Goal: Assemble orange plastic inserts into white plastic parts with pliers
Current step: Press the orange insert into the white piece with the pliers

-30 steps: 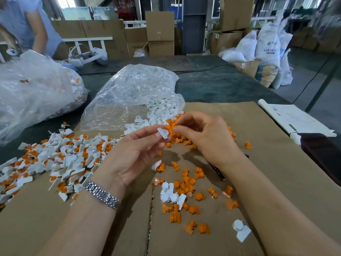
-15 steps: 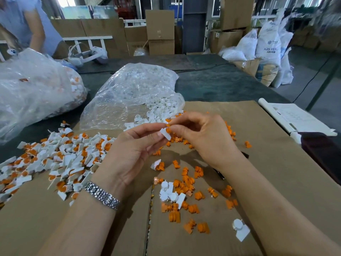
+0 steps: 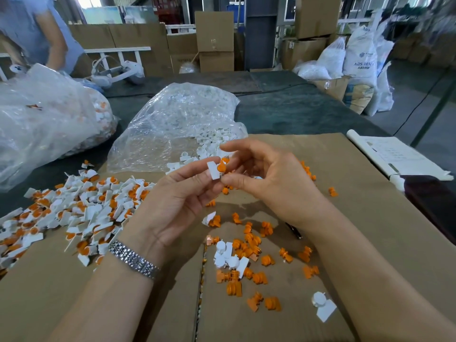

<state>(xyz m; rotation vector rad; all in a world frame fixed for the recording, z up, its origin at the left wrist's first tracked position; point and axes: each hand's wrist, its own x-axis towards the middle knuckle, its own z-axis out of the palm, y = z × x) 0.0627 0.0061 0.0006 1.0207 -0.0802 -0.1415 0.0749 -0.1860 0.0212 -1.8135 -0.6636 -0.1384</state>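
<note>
L hand [image 3: 177, 206] pinching white part [image 3: 213, 170]

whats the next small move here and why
Probably toss the white part onto the finished pile at the left: the left hand pinches it, the orange insert already looks seated, and the right hand looks open beside it.

white part [image 3: 213, 170] – orange insert [image 3: 221, 167] seated, upright
</note>
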